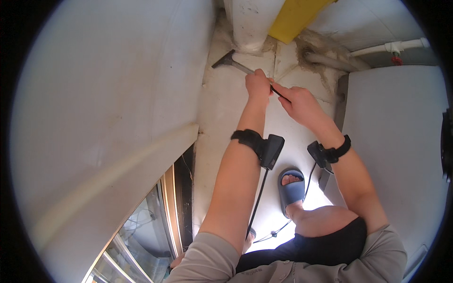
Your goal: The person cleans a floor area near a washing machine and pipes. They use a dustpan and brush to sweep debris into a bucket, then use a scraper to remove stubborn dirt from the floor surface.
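Note:
A long-handled scraper or squeegee [226, 61] with a wide dark head lies against the pale, stained floor [230, 99], near the foot of a white pipe. My left hand [258, 84] is closed around its shaft, partway along. Just to the right, my right hand [297, 104] grips the black end of the handle, with the forefinger stretched along it. Both forearms wear black straps with small black devices and cables. Whether the head's edge presses on the floor is hard to tell.
A thick white pipe [249, 24] and a yellow object [295, 19] stand at the far end. A grey corrugated hose [329, 61] meets a dirty corner. A white appliance-like box [393, 134] flanks the right, a white wall [106, 88] the left. A slippered foot [292, 187] stands below.

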Tool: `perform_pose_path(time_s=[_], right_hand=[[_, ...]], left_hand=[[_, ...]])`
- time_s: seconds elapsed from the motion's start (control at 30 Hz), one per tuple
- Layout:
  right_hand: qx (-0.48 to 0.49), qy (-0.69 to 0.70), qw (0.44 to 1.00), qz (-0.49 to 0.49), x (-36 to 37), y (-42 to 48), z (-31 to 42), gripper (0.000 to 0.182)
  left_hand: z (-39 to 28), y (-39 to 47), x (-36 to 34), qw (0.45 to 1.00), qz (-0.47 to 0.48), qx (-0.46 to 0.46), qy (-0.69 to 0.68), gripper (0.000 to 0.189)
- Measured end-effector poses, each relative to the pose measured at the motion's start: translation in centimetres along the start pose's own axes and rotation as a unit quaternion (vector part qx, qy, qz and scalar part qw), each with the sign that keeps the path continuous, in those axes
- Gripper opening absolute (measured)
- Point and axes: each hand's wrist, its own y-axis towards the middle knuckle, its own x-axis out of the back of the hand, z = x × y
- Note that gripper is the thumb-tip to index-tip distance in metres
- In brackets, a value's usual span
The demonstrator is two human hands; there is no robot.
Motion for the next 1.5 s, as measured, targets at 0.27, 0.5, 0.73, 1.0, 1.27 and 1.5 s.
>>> perform_pose_path(time_s=[0.27,0.5,0.73,1.0,1.27,1.5], right_hand=[[0.015,-0.012,1.0,0.023,1.1,1.2,-0.7,0.043],[0.027,0.025,0.999,-0.011,1.1,2.1,-1.3,0.044],[0.007,0.017,1.0,0.006,1.6,2.7,-1.0,0.04],[0.003,0.054,0.999,0.0,1.5,4.5,-1.2,0.038],[-0.019,0.022,0.999,0.015,2.2,5.3,0.1,0.037],[-0.039,0.032,0.998,0.035,3.1,6.2,-0.4,0.039]], left_hand=[[-1.1,1.2,-0.8,1.0,-0.003,0.015,-0.025,0.026],[-1.8,0.6,-1.3,0.999,0.0,0.047,-0.002,0.023],[-2.2,1.8,-1.6,0.997,-0.005,0.045,-0.069,0.024],[-3.4,3.9,-1.6,0.997,0.001,0.071,0.01,0.023],[-4.1,3.3,-1.1,0.997,0.029,0.059,-0.04,0.022],[-4.4,3.8,-1.6,0.998,0.055,0.019,-0.038,0.022]])
